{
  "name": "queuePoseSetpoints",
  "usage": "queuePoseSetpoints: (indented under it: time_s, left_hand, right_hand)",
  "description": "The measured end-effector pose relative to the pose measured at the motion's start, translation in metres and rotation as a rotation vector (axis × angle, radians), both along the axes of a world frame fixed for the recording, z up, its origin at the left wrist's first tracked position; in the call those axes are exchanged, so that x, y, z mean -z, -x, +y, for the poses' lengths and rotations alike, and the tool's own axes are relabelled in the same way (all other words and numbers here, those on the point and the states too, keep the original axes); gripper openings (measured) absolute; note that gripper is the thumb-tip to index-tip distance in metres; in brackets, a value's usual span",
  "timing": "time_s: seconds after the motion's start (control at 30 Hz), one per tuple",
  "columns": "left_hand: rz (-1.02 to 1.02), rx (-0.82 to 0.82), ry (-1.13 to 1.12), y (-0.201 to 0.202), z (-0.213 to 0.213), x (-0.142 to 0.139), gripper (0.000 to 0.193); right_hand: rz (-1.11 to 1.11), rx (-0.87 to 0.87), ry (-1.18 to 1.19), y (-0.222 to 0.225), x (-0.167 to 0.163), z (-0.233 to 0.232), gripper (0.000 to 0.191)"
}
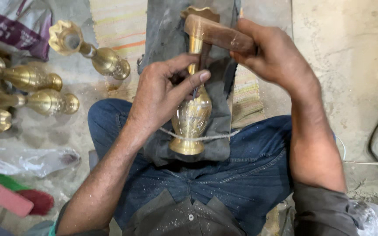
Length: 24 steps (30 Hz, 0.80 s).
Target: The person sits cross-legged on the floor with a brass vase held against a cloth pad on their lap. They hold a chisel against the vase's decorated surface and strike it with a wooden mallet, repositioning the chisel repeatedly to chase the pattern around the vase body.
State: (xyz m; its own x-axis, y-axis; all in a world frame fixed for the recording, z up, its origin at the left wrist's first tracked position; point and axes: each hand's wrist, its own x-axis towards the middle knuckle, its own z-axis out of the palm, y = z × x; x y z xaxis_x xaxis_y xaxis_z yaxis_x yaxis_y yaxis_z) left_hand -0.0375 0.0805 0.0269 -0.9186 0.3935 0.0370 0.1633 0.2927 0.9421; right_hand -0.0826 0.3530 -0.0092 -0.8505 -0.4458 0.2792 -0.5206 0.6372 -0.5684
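Centre frame: brass vase (191, 120) lies on grey cloth (217, 126) over lap, tied by string (215, 137). Left hand (160, 94) pinches thin tool (195, 91) against vase body. Right hand (272, 54) grips wooden mallet (217, 34). Upper left: more brass vases (90, 50), interiors not visible.

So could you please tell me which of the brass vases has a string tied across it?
The brass vase on the person's lap, under the left hand; a string crosses its foot. The vases on the floor lie loose.
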Motion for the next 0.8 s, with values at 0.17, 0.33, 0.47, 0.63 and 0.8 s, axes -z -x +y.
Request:
queuePoseSetpoints:
  time_s: [0.17,0.33,0.47,0.63,0.8]
  left_hand:
    - [-0.020,-0.002,0.012,-0.001,-0.001,-0.002,0.036]
    - [0.000,0.004,0.026,0.000,-0.001,-0.003,0.035]
    - [0.015,0.007,0.009,0.001,-0.001,-0.004,0.033]
    - [-0.003,0.020,0.031,0.002,-0.003,-0.002,0.035]
    - [0.028,0.015,0.013,0.003,-0.002,0.001,0.036]
  right_hand:
    - [-0.169,0.074,0.137,0.005,0.007,0.004,0.022]
    - [-0.252,0.150,0.199,-0.001,0.002,0.003,0.017]
    - [0.031,0.120,0.033,-0.003,-0.005,0.000,0.018]
    - [-0.250,0.106,0.236,-0.002,-0.010,-0.005,0.017]
    - [-0.384,0.102,0.506,-0.004,-0.015,-0.007,0.015]
